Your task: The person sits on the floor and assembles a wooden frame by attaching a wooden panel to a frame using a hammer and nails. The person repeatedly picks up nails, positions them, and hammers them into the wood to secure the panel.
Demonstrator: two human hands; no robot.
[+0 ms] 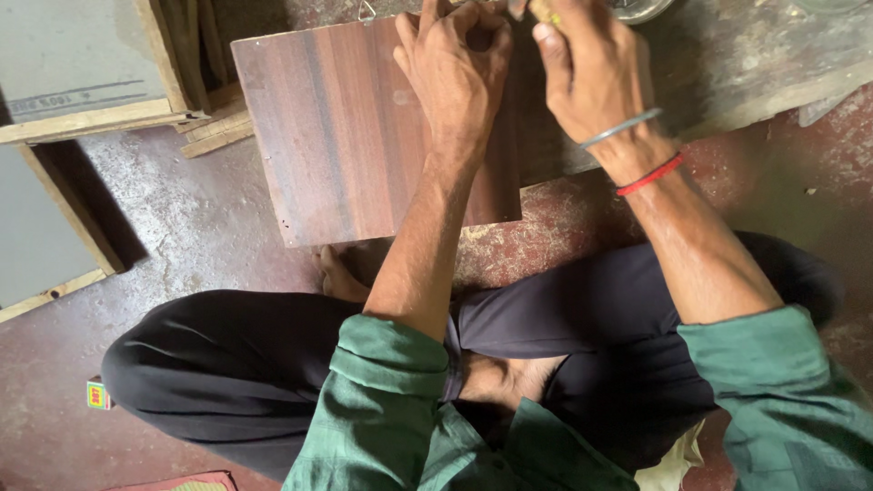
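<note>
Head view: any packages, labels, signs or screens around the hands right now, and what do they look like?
Small box: on the floor at the left, by the knee; rectangular, green, red and yellow.
Printed marking: dark line of print on the grey framed panel, top left.
No signs or screens show.

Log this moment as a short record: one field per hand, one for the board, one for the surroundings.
left hand: pressed down on the far part of the board, fingers curled
right hand: closed on a small yellowish tool at the board's far edge; most of the tool is hidden
board: dark wood-grain panel lying flat on the floor in front of the crossed legs
surroundings: wooden frames at the left, a small red and green box by the knee
</note>
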